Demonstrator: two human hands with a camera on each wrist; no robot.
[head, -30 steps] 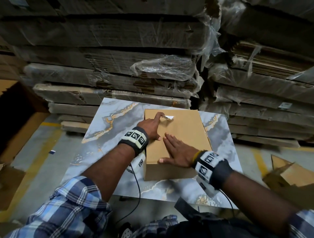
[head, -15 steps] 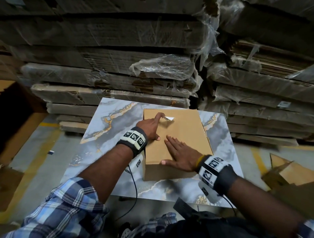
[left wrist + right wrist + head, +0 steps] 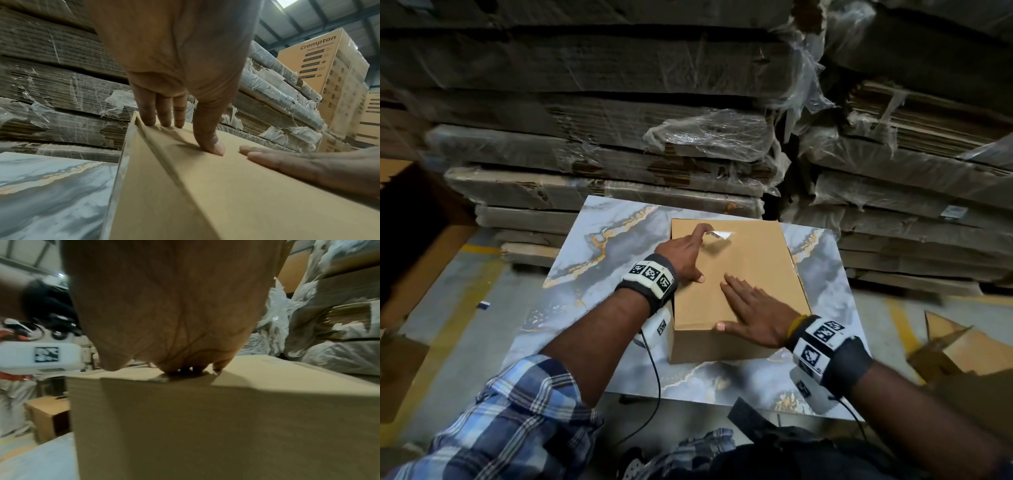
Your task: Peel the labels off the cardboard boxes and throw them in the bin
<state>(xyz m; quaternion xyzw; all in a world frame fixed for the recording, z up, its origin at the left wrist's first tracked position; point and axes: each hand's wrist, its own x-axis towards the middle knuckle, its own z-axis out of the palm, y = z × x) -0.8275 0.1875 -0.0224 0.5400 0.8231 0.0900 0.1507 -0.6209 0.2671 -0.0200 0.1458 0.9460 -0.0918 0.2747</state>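
A plain brown cardboard box (image 3: 750, 267) stands on a marble-patterned table (image 3: 602, 260). A small white label (image 3: 720, 235) sits near the far left of the box top, its edge looking slightly lifted. My left hand (image 3: 693, 251) reaches over the box's left side. The index finger arches down onto the label's left edge and the thumb presses the box top. In the left wrist view the left hand (image 3: 180, 120) touches the top of the box (image 3: 226, 194), and the label is hidden. My right hand (image 3: 753, 313) lies flat on the near part of the top, fingers straight.
Stacks of flattened cardboard in torn plastic wrap (image 3: 619, 154) rise close behind the table. A large open carton (image 3: 421, 246) stands at the left, and loose cardboard (image 3: 955, 346) lies on the floor at the right. Printed cartons (image 3: 329, 73) are stacked further right.
My left index finger has arched higher over the label's edge. My right hand has slid slightly nearer and to the right on the box top. The box has stayed put.
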